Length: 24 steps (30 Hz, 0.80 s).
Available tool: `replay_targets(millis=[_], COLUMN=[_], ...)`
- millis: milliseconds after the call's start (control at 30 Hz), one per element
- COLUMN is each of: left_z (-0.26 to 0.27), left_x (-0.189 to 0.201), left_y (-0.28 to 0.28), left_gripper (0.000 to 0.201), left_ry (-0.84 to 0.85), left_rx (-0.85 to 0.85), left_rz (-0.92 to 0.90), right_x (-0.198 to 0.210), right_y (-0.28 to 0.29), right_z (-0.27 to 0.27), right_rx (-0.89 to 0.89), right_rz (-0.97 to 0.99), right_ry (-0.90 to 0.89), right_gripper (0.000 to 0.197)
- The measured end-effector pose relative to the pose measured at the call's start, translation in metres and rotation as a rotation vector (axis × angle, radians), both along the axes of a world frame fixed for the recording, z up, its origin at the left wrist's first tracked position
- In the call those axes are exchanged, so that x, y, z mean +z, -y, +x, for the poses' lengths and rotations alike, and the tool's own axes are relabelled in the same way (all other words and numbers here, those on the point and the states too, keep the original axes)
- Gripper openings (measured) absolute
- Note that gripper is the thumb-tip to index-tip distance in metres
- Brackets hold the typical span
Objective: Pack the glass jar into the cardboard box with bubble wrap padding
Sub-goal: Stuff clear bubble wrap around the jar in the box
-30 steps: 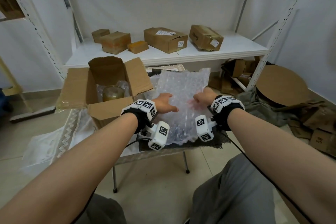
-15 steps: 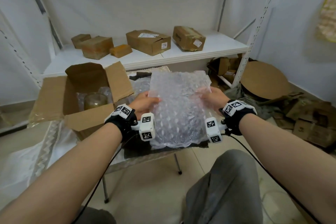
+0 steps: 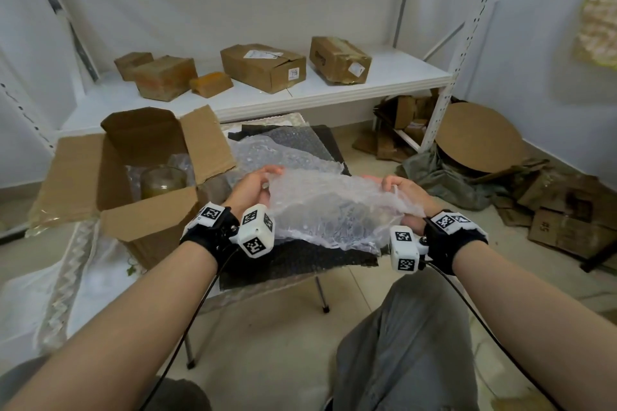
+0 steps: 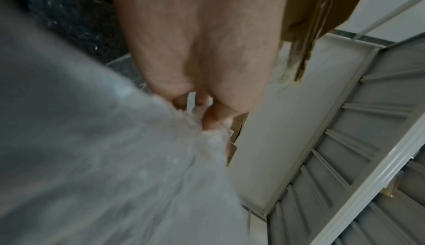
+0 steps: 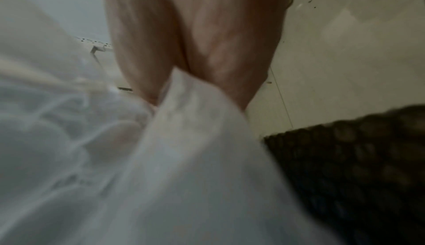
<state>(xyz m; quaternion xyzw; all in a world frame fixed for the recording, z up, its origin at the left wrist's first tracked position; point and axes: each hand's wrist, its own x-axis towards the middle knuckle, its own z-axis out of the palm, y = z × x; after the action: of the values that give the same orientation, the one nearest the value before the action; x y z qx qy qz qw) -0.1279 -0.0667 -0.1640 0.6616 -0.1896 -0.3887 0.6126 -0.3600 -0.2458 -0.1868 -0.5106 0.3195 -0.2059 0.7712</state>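
The right hand (image 5: 195,36) fills the top of the blurred right wrist view, and its curled fingers pinch a bunched edge of clear bubble wrap (image 5: 174,167). The wrap spreads below the hand and to its left. A black dimpled mat (image 5: 358,167) lies right of the wrap, with pale tiled floor (image 5: 345,67) above the mat.

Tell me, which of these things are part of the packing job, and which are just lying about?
Part of the job:
glass jar
open cardboard box
bubble wrap sheet, held by left hand and right hand

Lying about:
closed boxes on the shelf
cardboard scraps on the floor
round cardboard disc
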Motion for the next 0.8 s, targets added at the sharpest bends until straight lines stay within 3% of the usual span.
replay_targets(millis=[100,133,233,300,367,500,600,700,800], left_z=[-0.018,-0.022,-0.014,-0.008,-0.004,-0.003,-0.002,-0.007,-0.013], left_x=[0.014,0.020,0.012,0.005,0.002,0.002,0.003,0.009,0.019], left_y=[-0.011,-0.016,-0.021,-0.022,-0.020,-0.019,-0.020,-0.018,-0.013], left_gripper=[0.030,0.026,0.025,0.038,0.043,0.036,0.035,0.031,0.031], left_ry=[-0.040,-0.072,-0.150,-0.159,-0.094,-0.016,0.151,0.377,0.427], left_rx=[-0.018,-0.055,-0.352,-0.436,-0.367,-0.239,-0.246,-0.310,-0.374], left_rz=[-0.060,-0.053,0.113,0.223,0.210,0.161,0.199,0.203,0.173], right_x=[-0.001,-0.002,0.000,-0.006,-0.007,-0.001,-0.003,0.006,0.025], right_y=[-0.002,-0.002,-0.006,0.002,0.006,0.000,0.002,-0.003,-0.013], right_z=[0.002,0.003,0.005,0.007,0.006,0.007,0.018,0.027,0.039], right_rx=[0.061,0.048,0.048,0.043,0.044,0.028,0.105,0.191,0.341], right_rz=[0.014,0.015,-0.064,-0.037,-0.040,-0.114,-0.461,-0.608,-0.552], right_ry=[0.178,0.176,0.149,0.116,0.040,-0.142,-0.455,-0.511,-0.470], right_gripper=[0.014,0.024,0.055,0.039,0.021,0.046,0.019,0.036,0.052])
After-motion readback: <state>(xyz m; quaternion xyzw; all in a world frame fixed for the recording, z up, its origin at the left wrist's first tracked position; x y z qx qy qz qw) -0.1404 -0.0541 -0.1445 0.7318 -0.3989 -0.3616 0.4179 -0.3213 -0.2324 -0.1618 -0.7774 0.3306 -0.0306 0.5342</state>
